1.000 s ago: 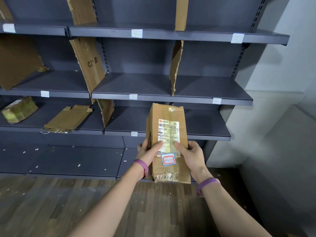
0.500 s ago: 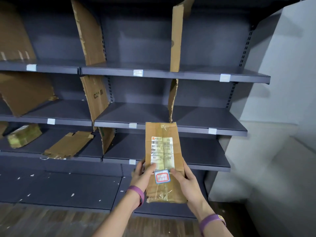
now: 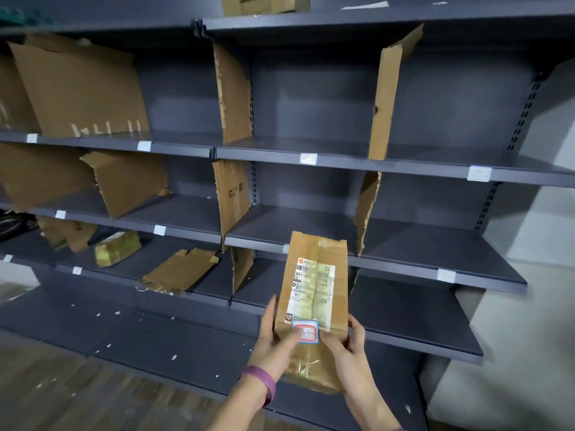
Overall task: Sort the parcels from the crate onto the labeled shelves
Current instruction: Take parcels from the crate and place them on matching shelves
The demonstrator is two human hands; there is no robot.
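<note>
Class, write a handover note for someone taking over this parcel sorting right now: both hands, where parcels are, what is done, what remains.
Hands: left hand and right hand hold the brown parcel upright before the shelves, label facing you.
A greenish parcel lies on a lower left shelf; a tan parcel sits on top.
Done: those two appear shelved.
Left: match the held parcel to a shelf tag and place it. Crate not in view.

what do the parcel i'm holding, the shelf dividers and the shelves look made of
Parcel: matte brown cardboard or stiff kraft paper, creased; glossy crinkled clear tape and a paper label. Dividers: raw brown cardboard, ragged torn edges. Shelves: probably painted metal, smooth dark grey satin, thin straight edges, slotted uprights.
</note>
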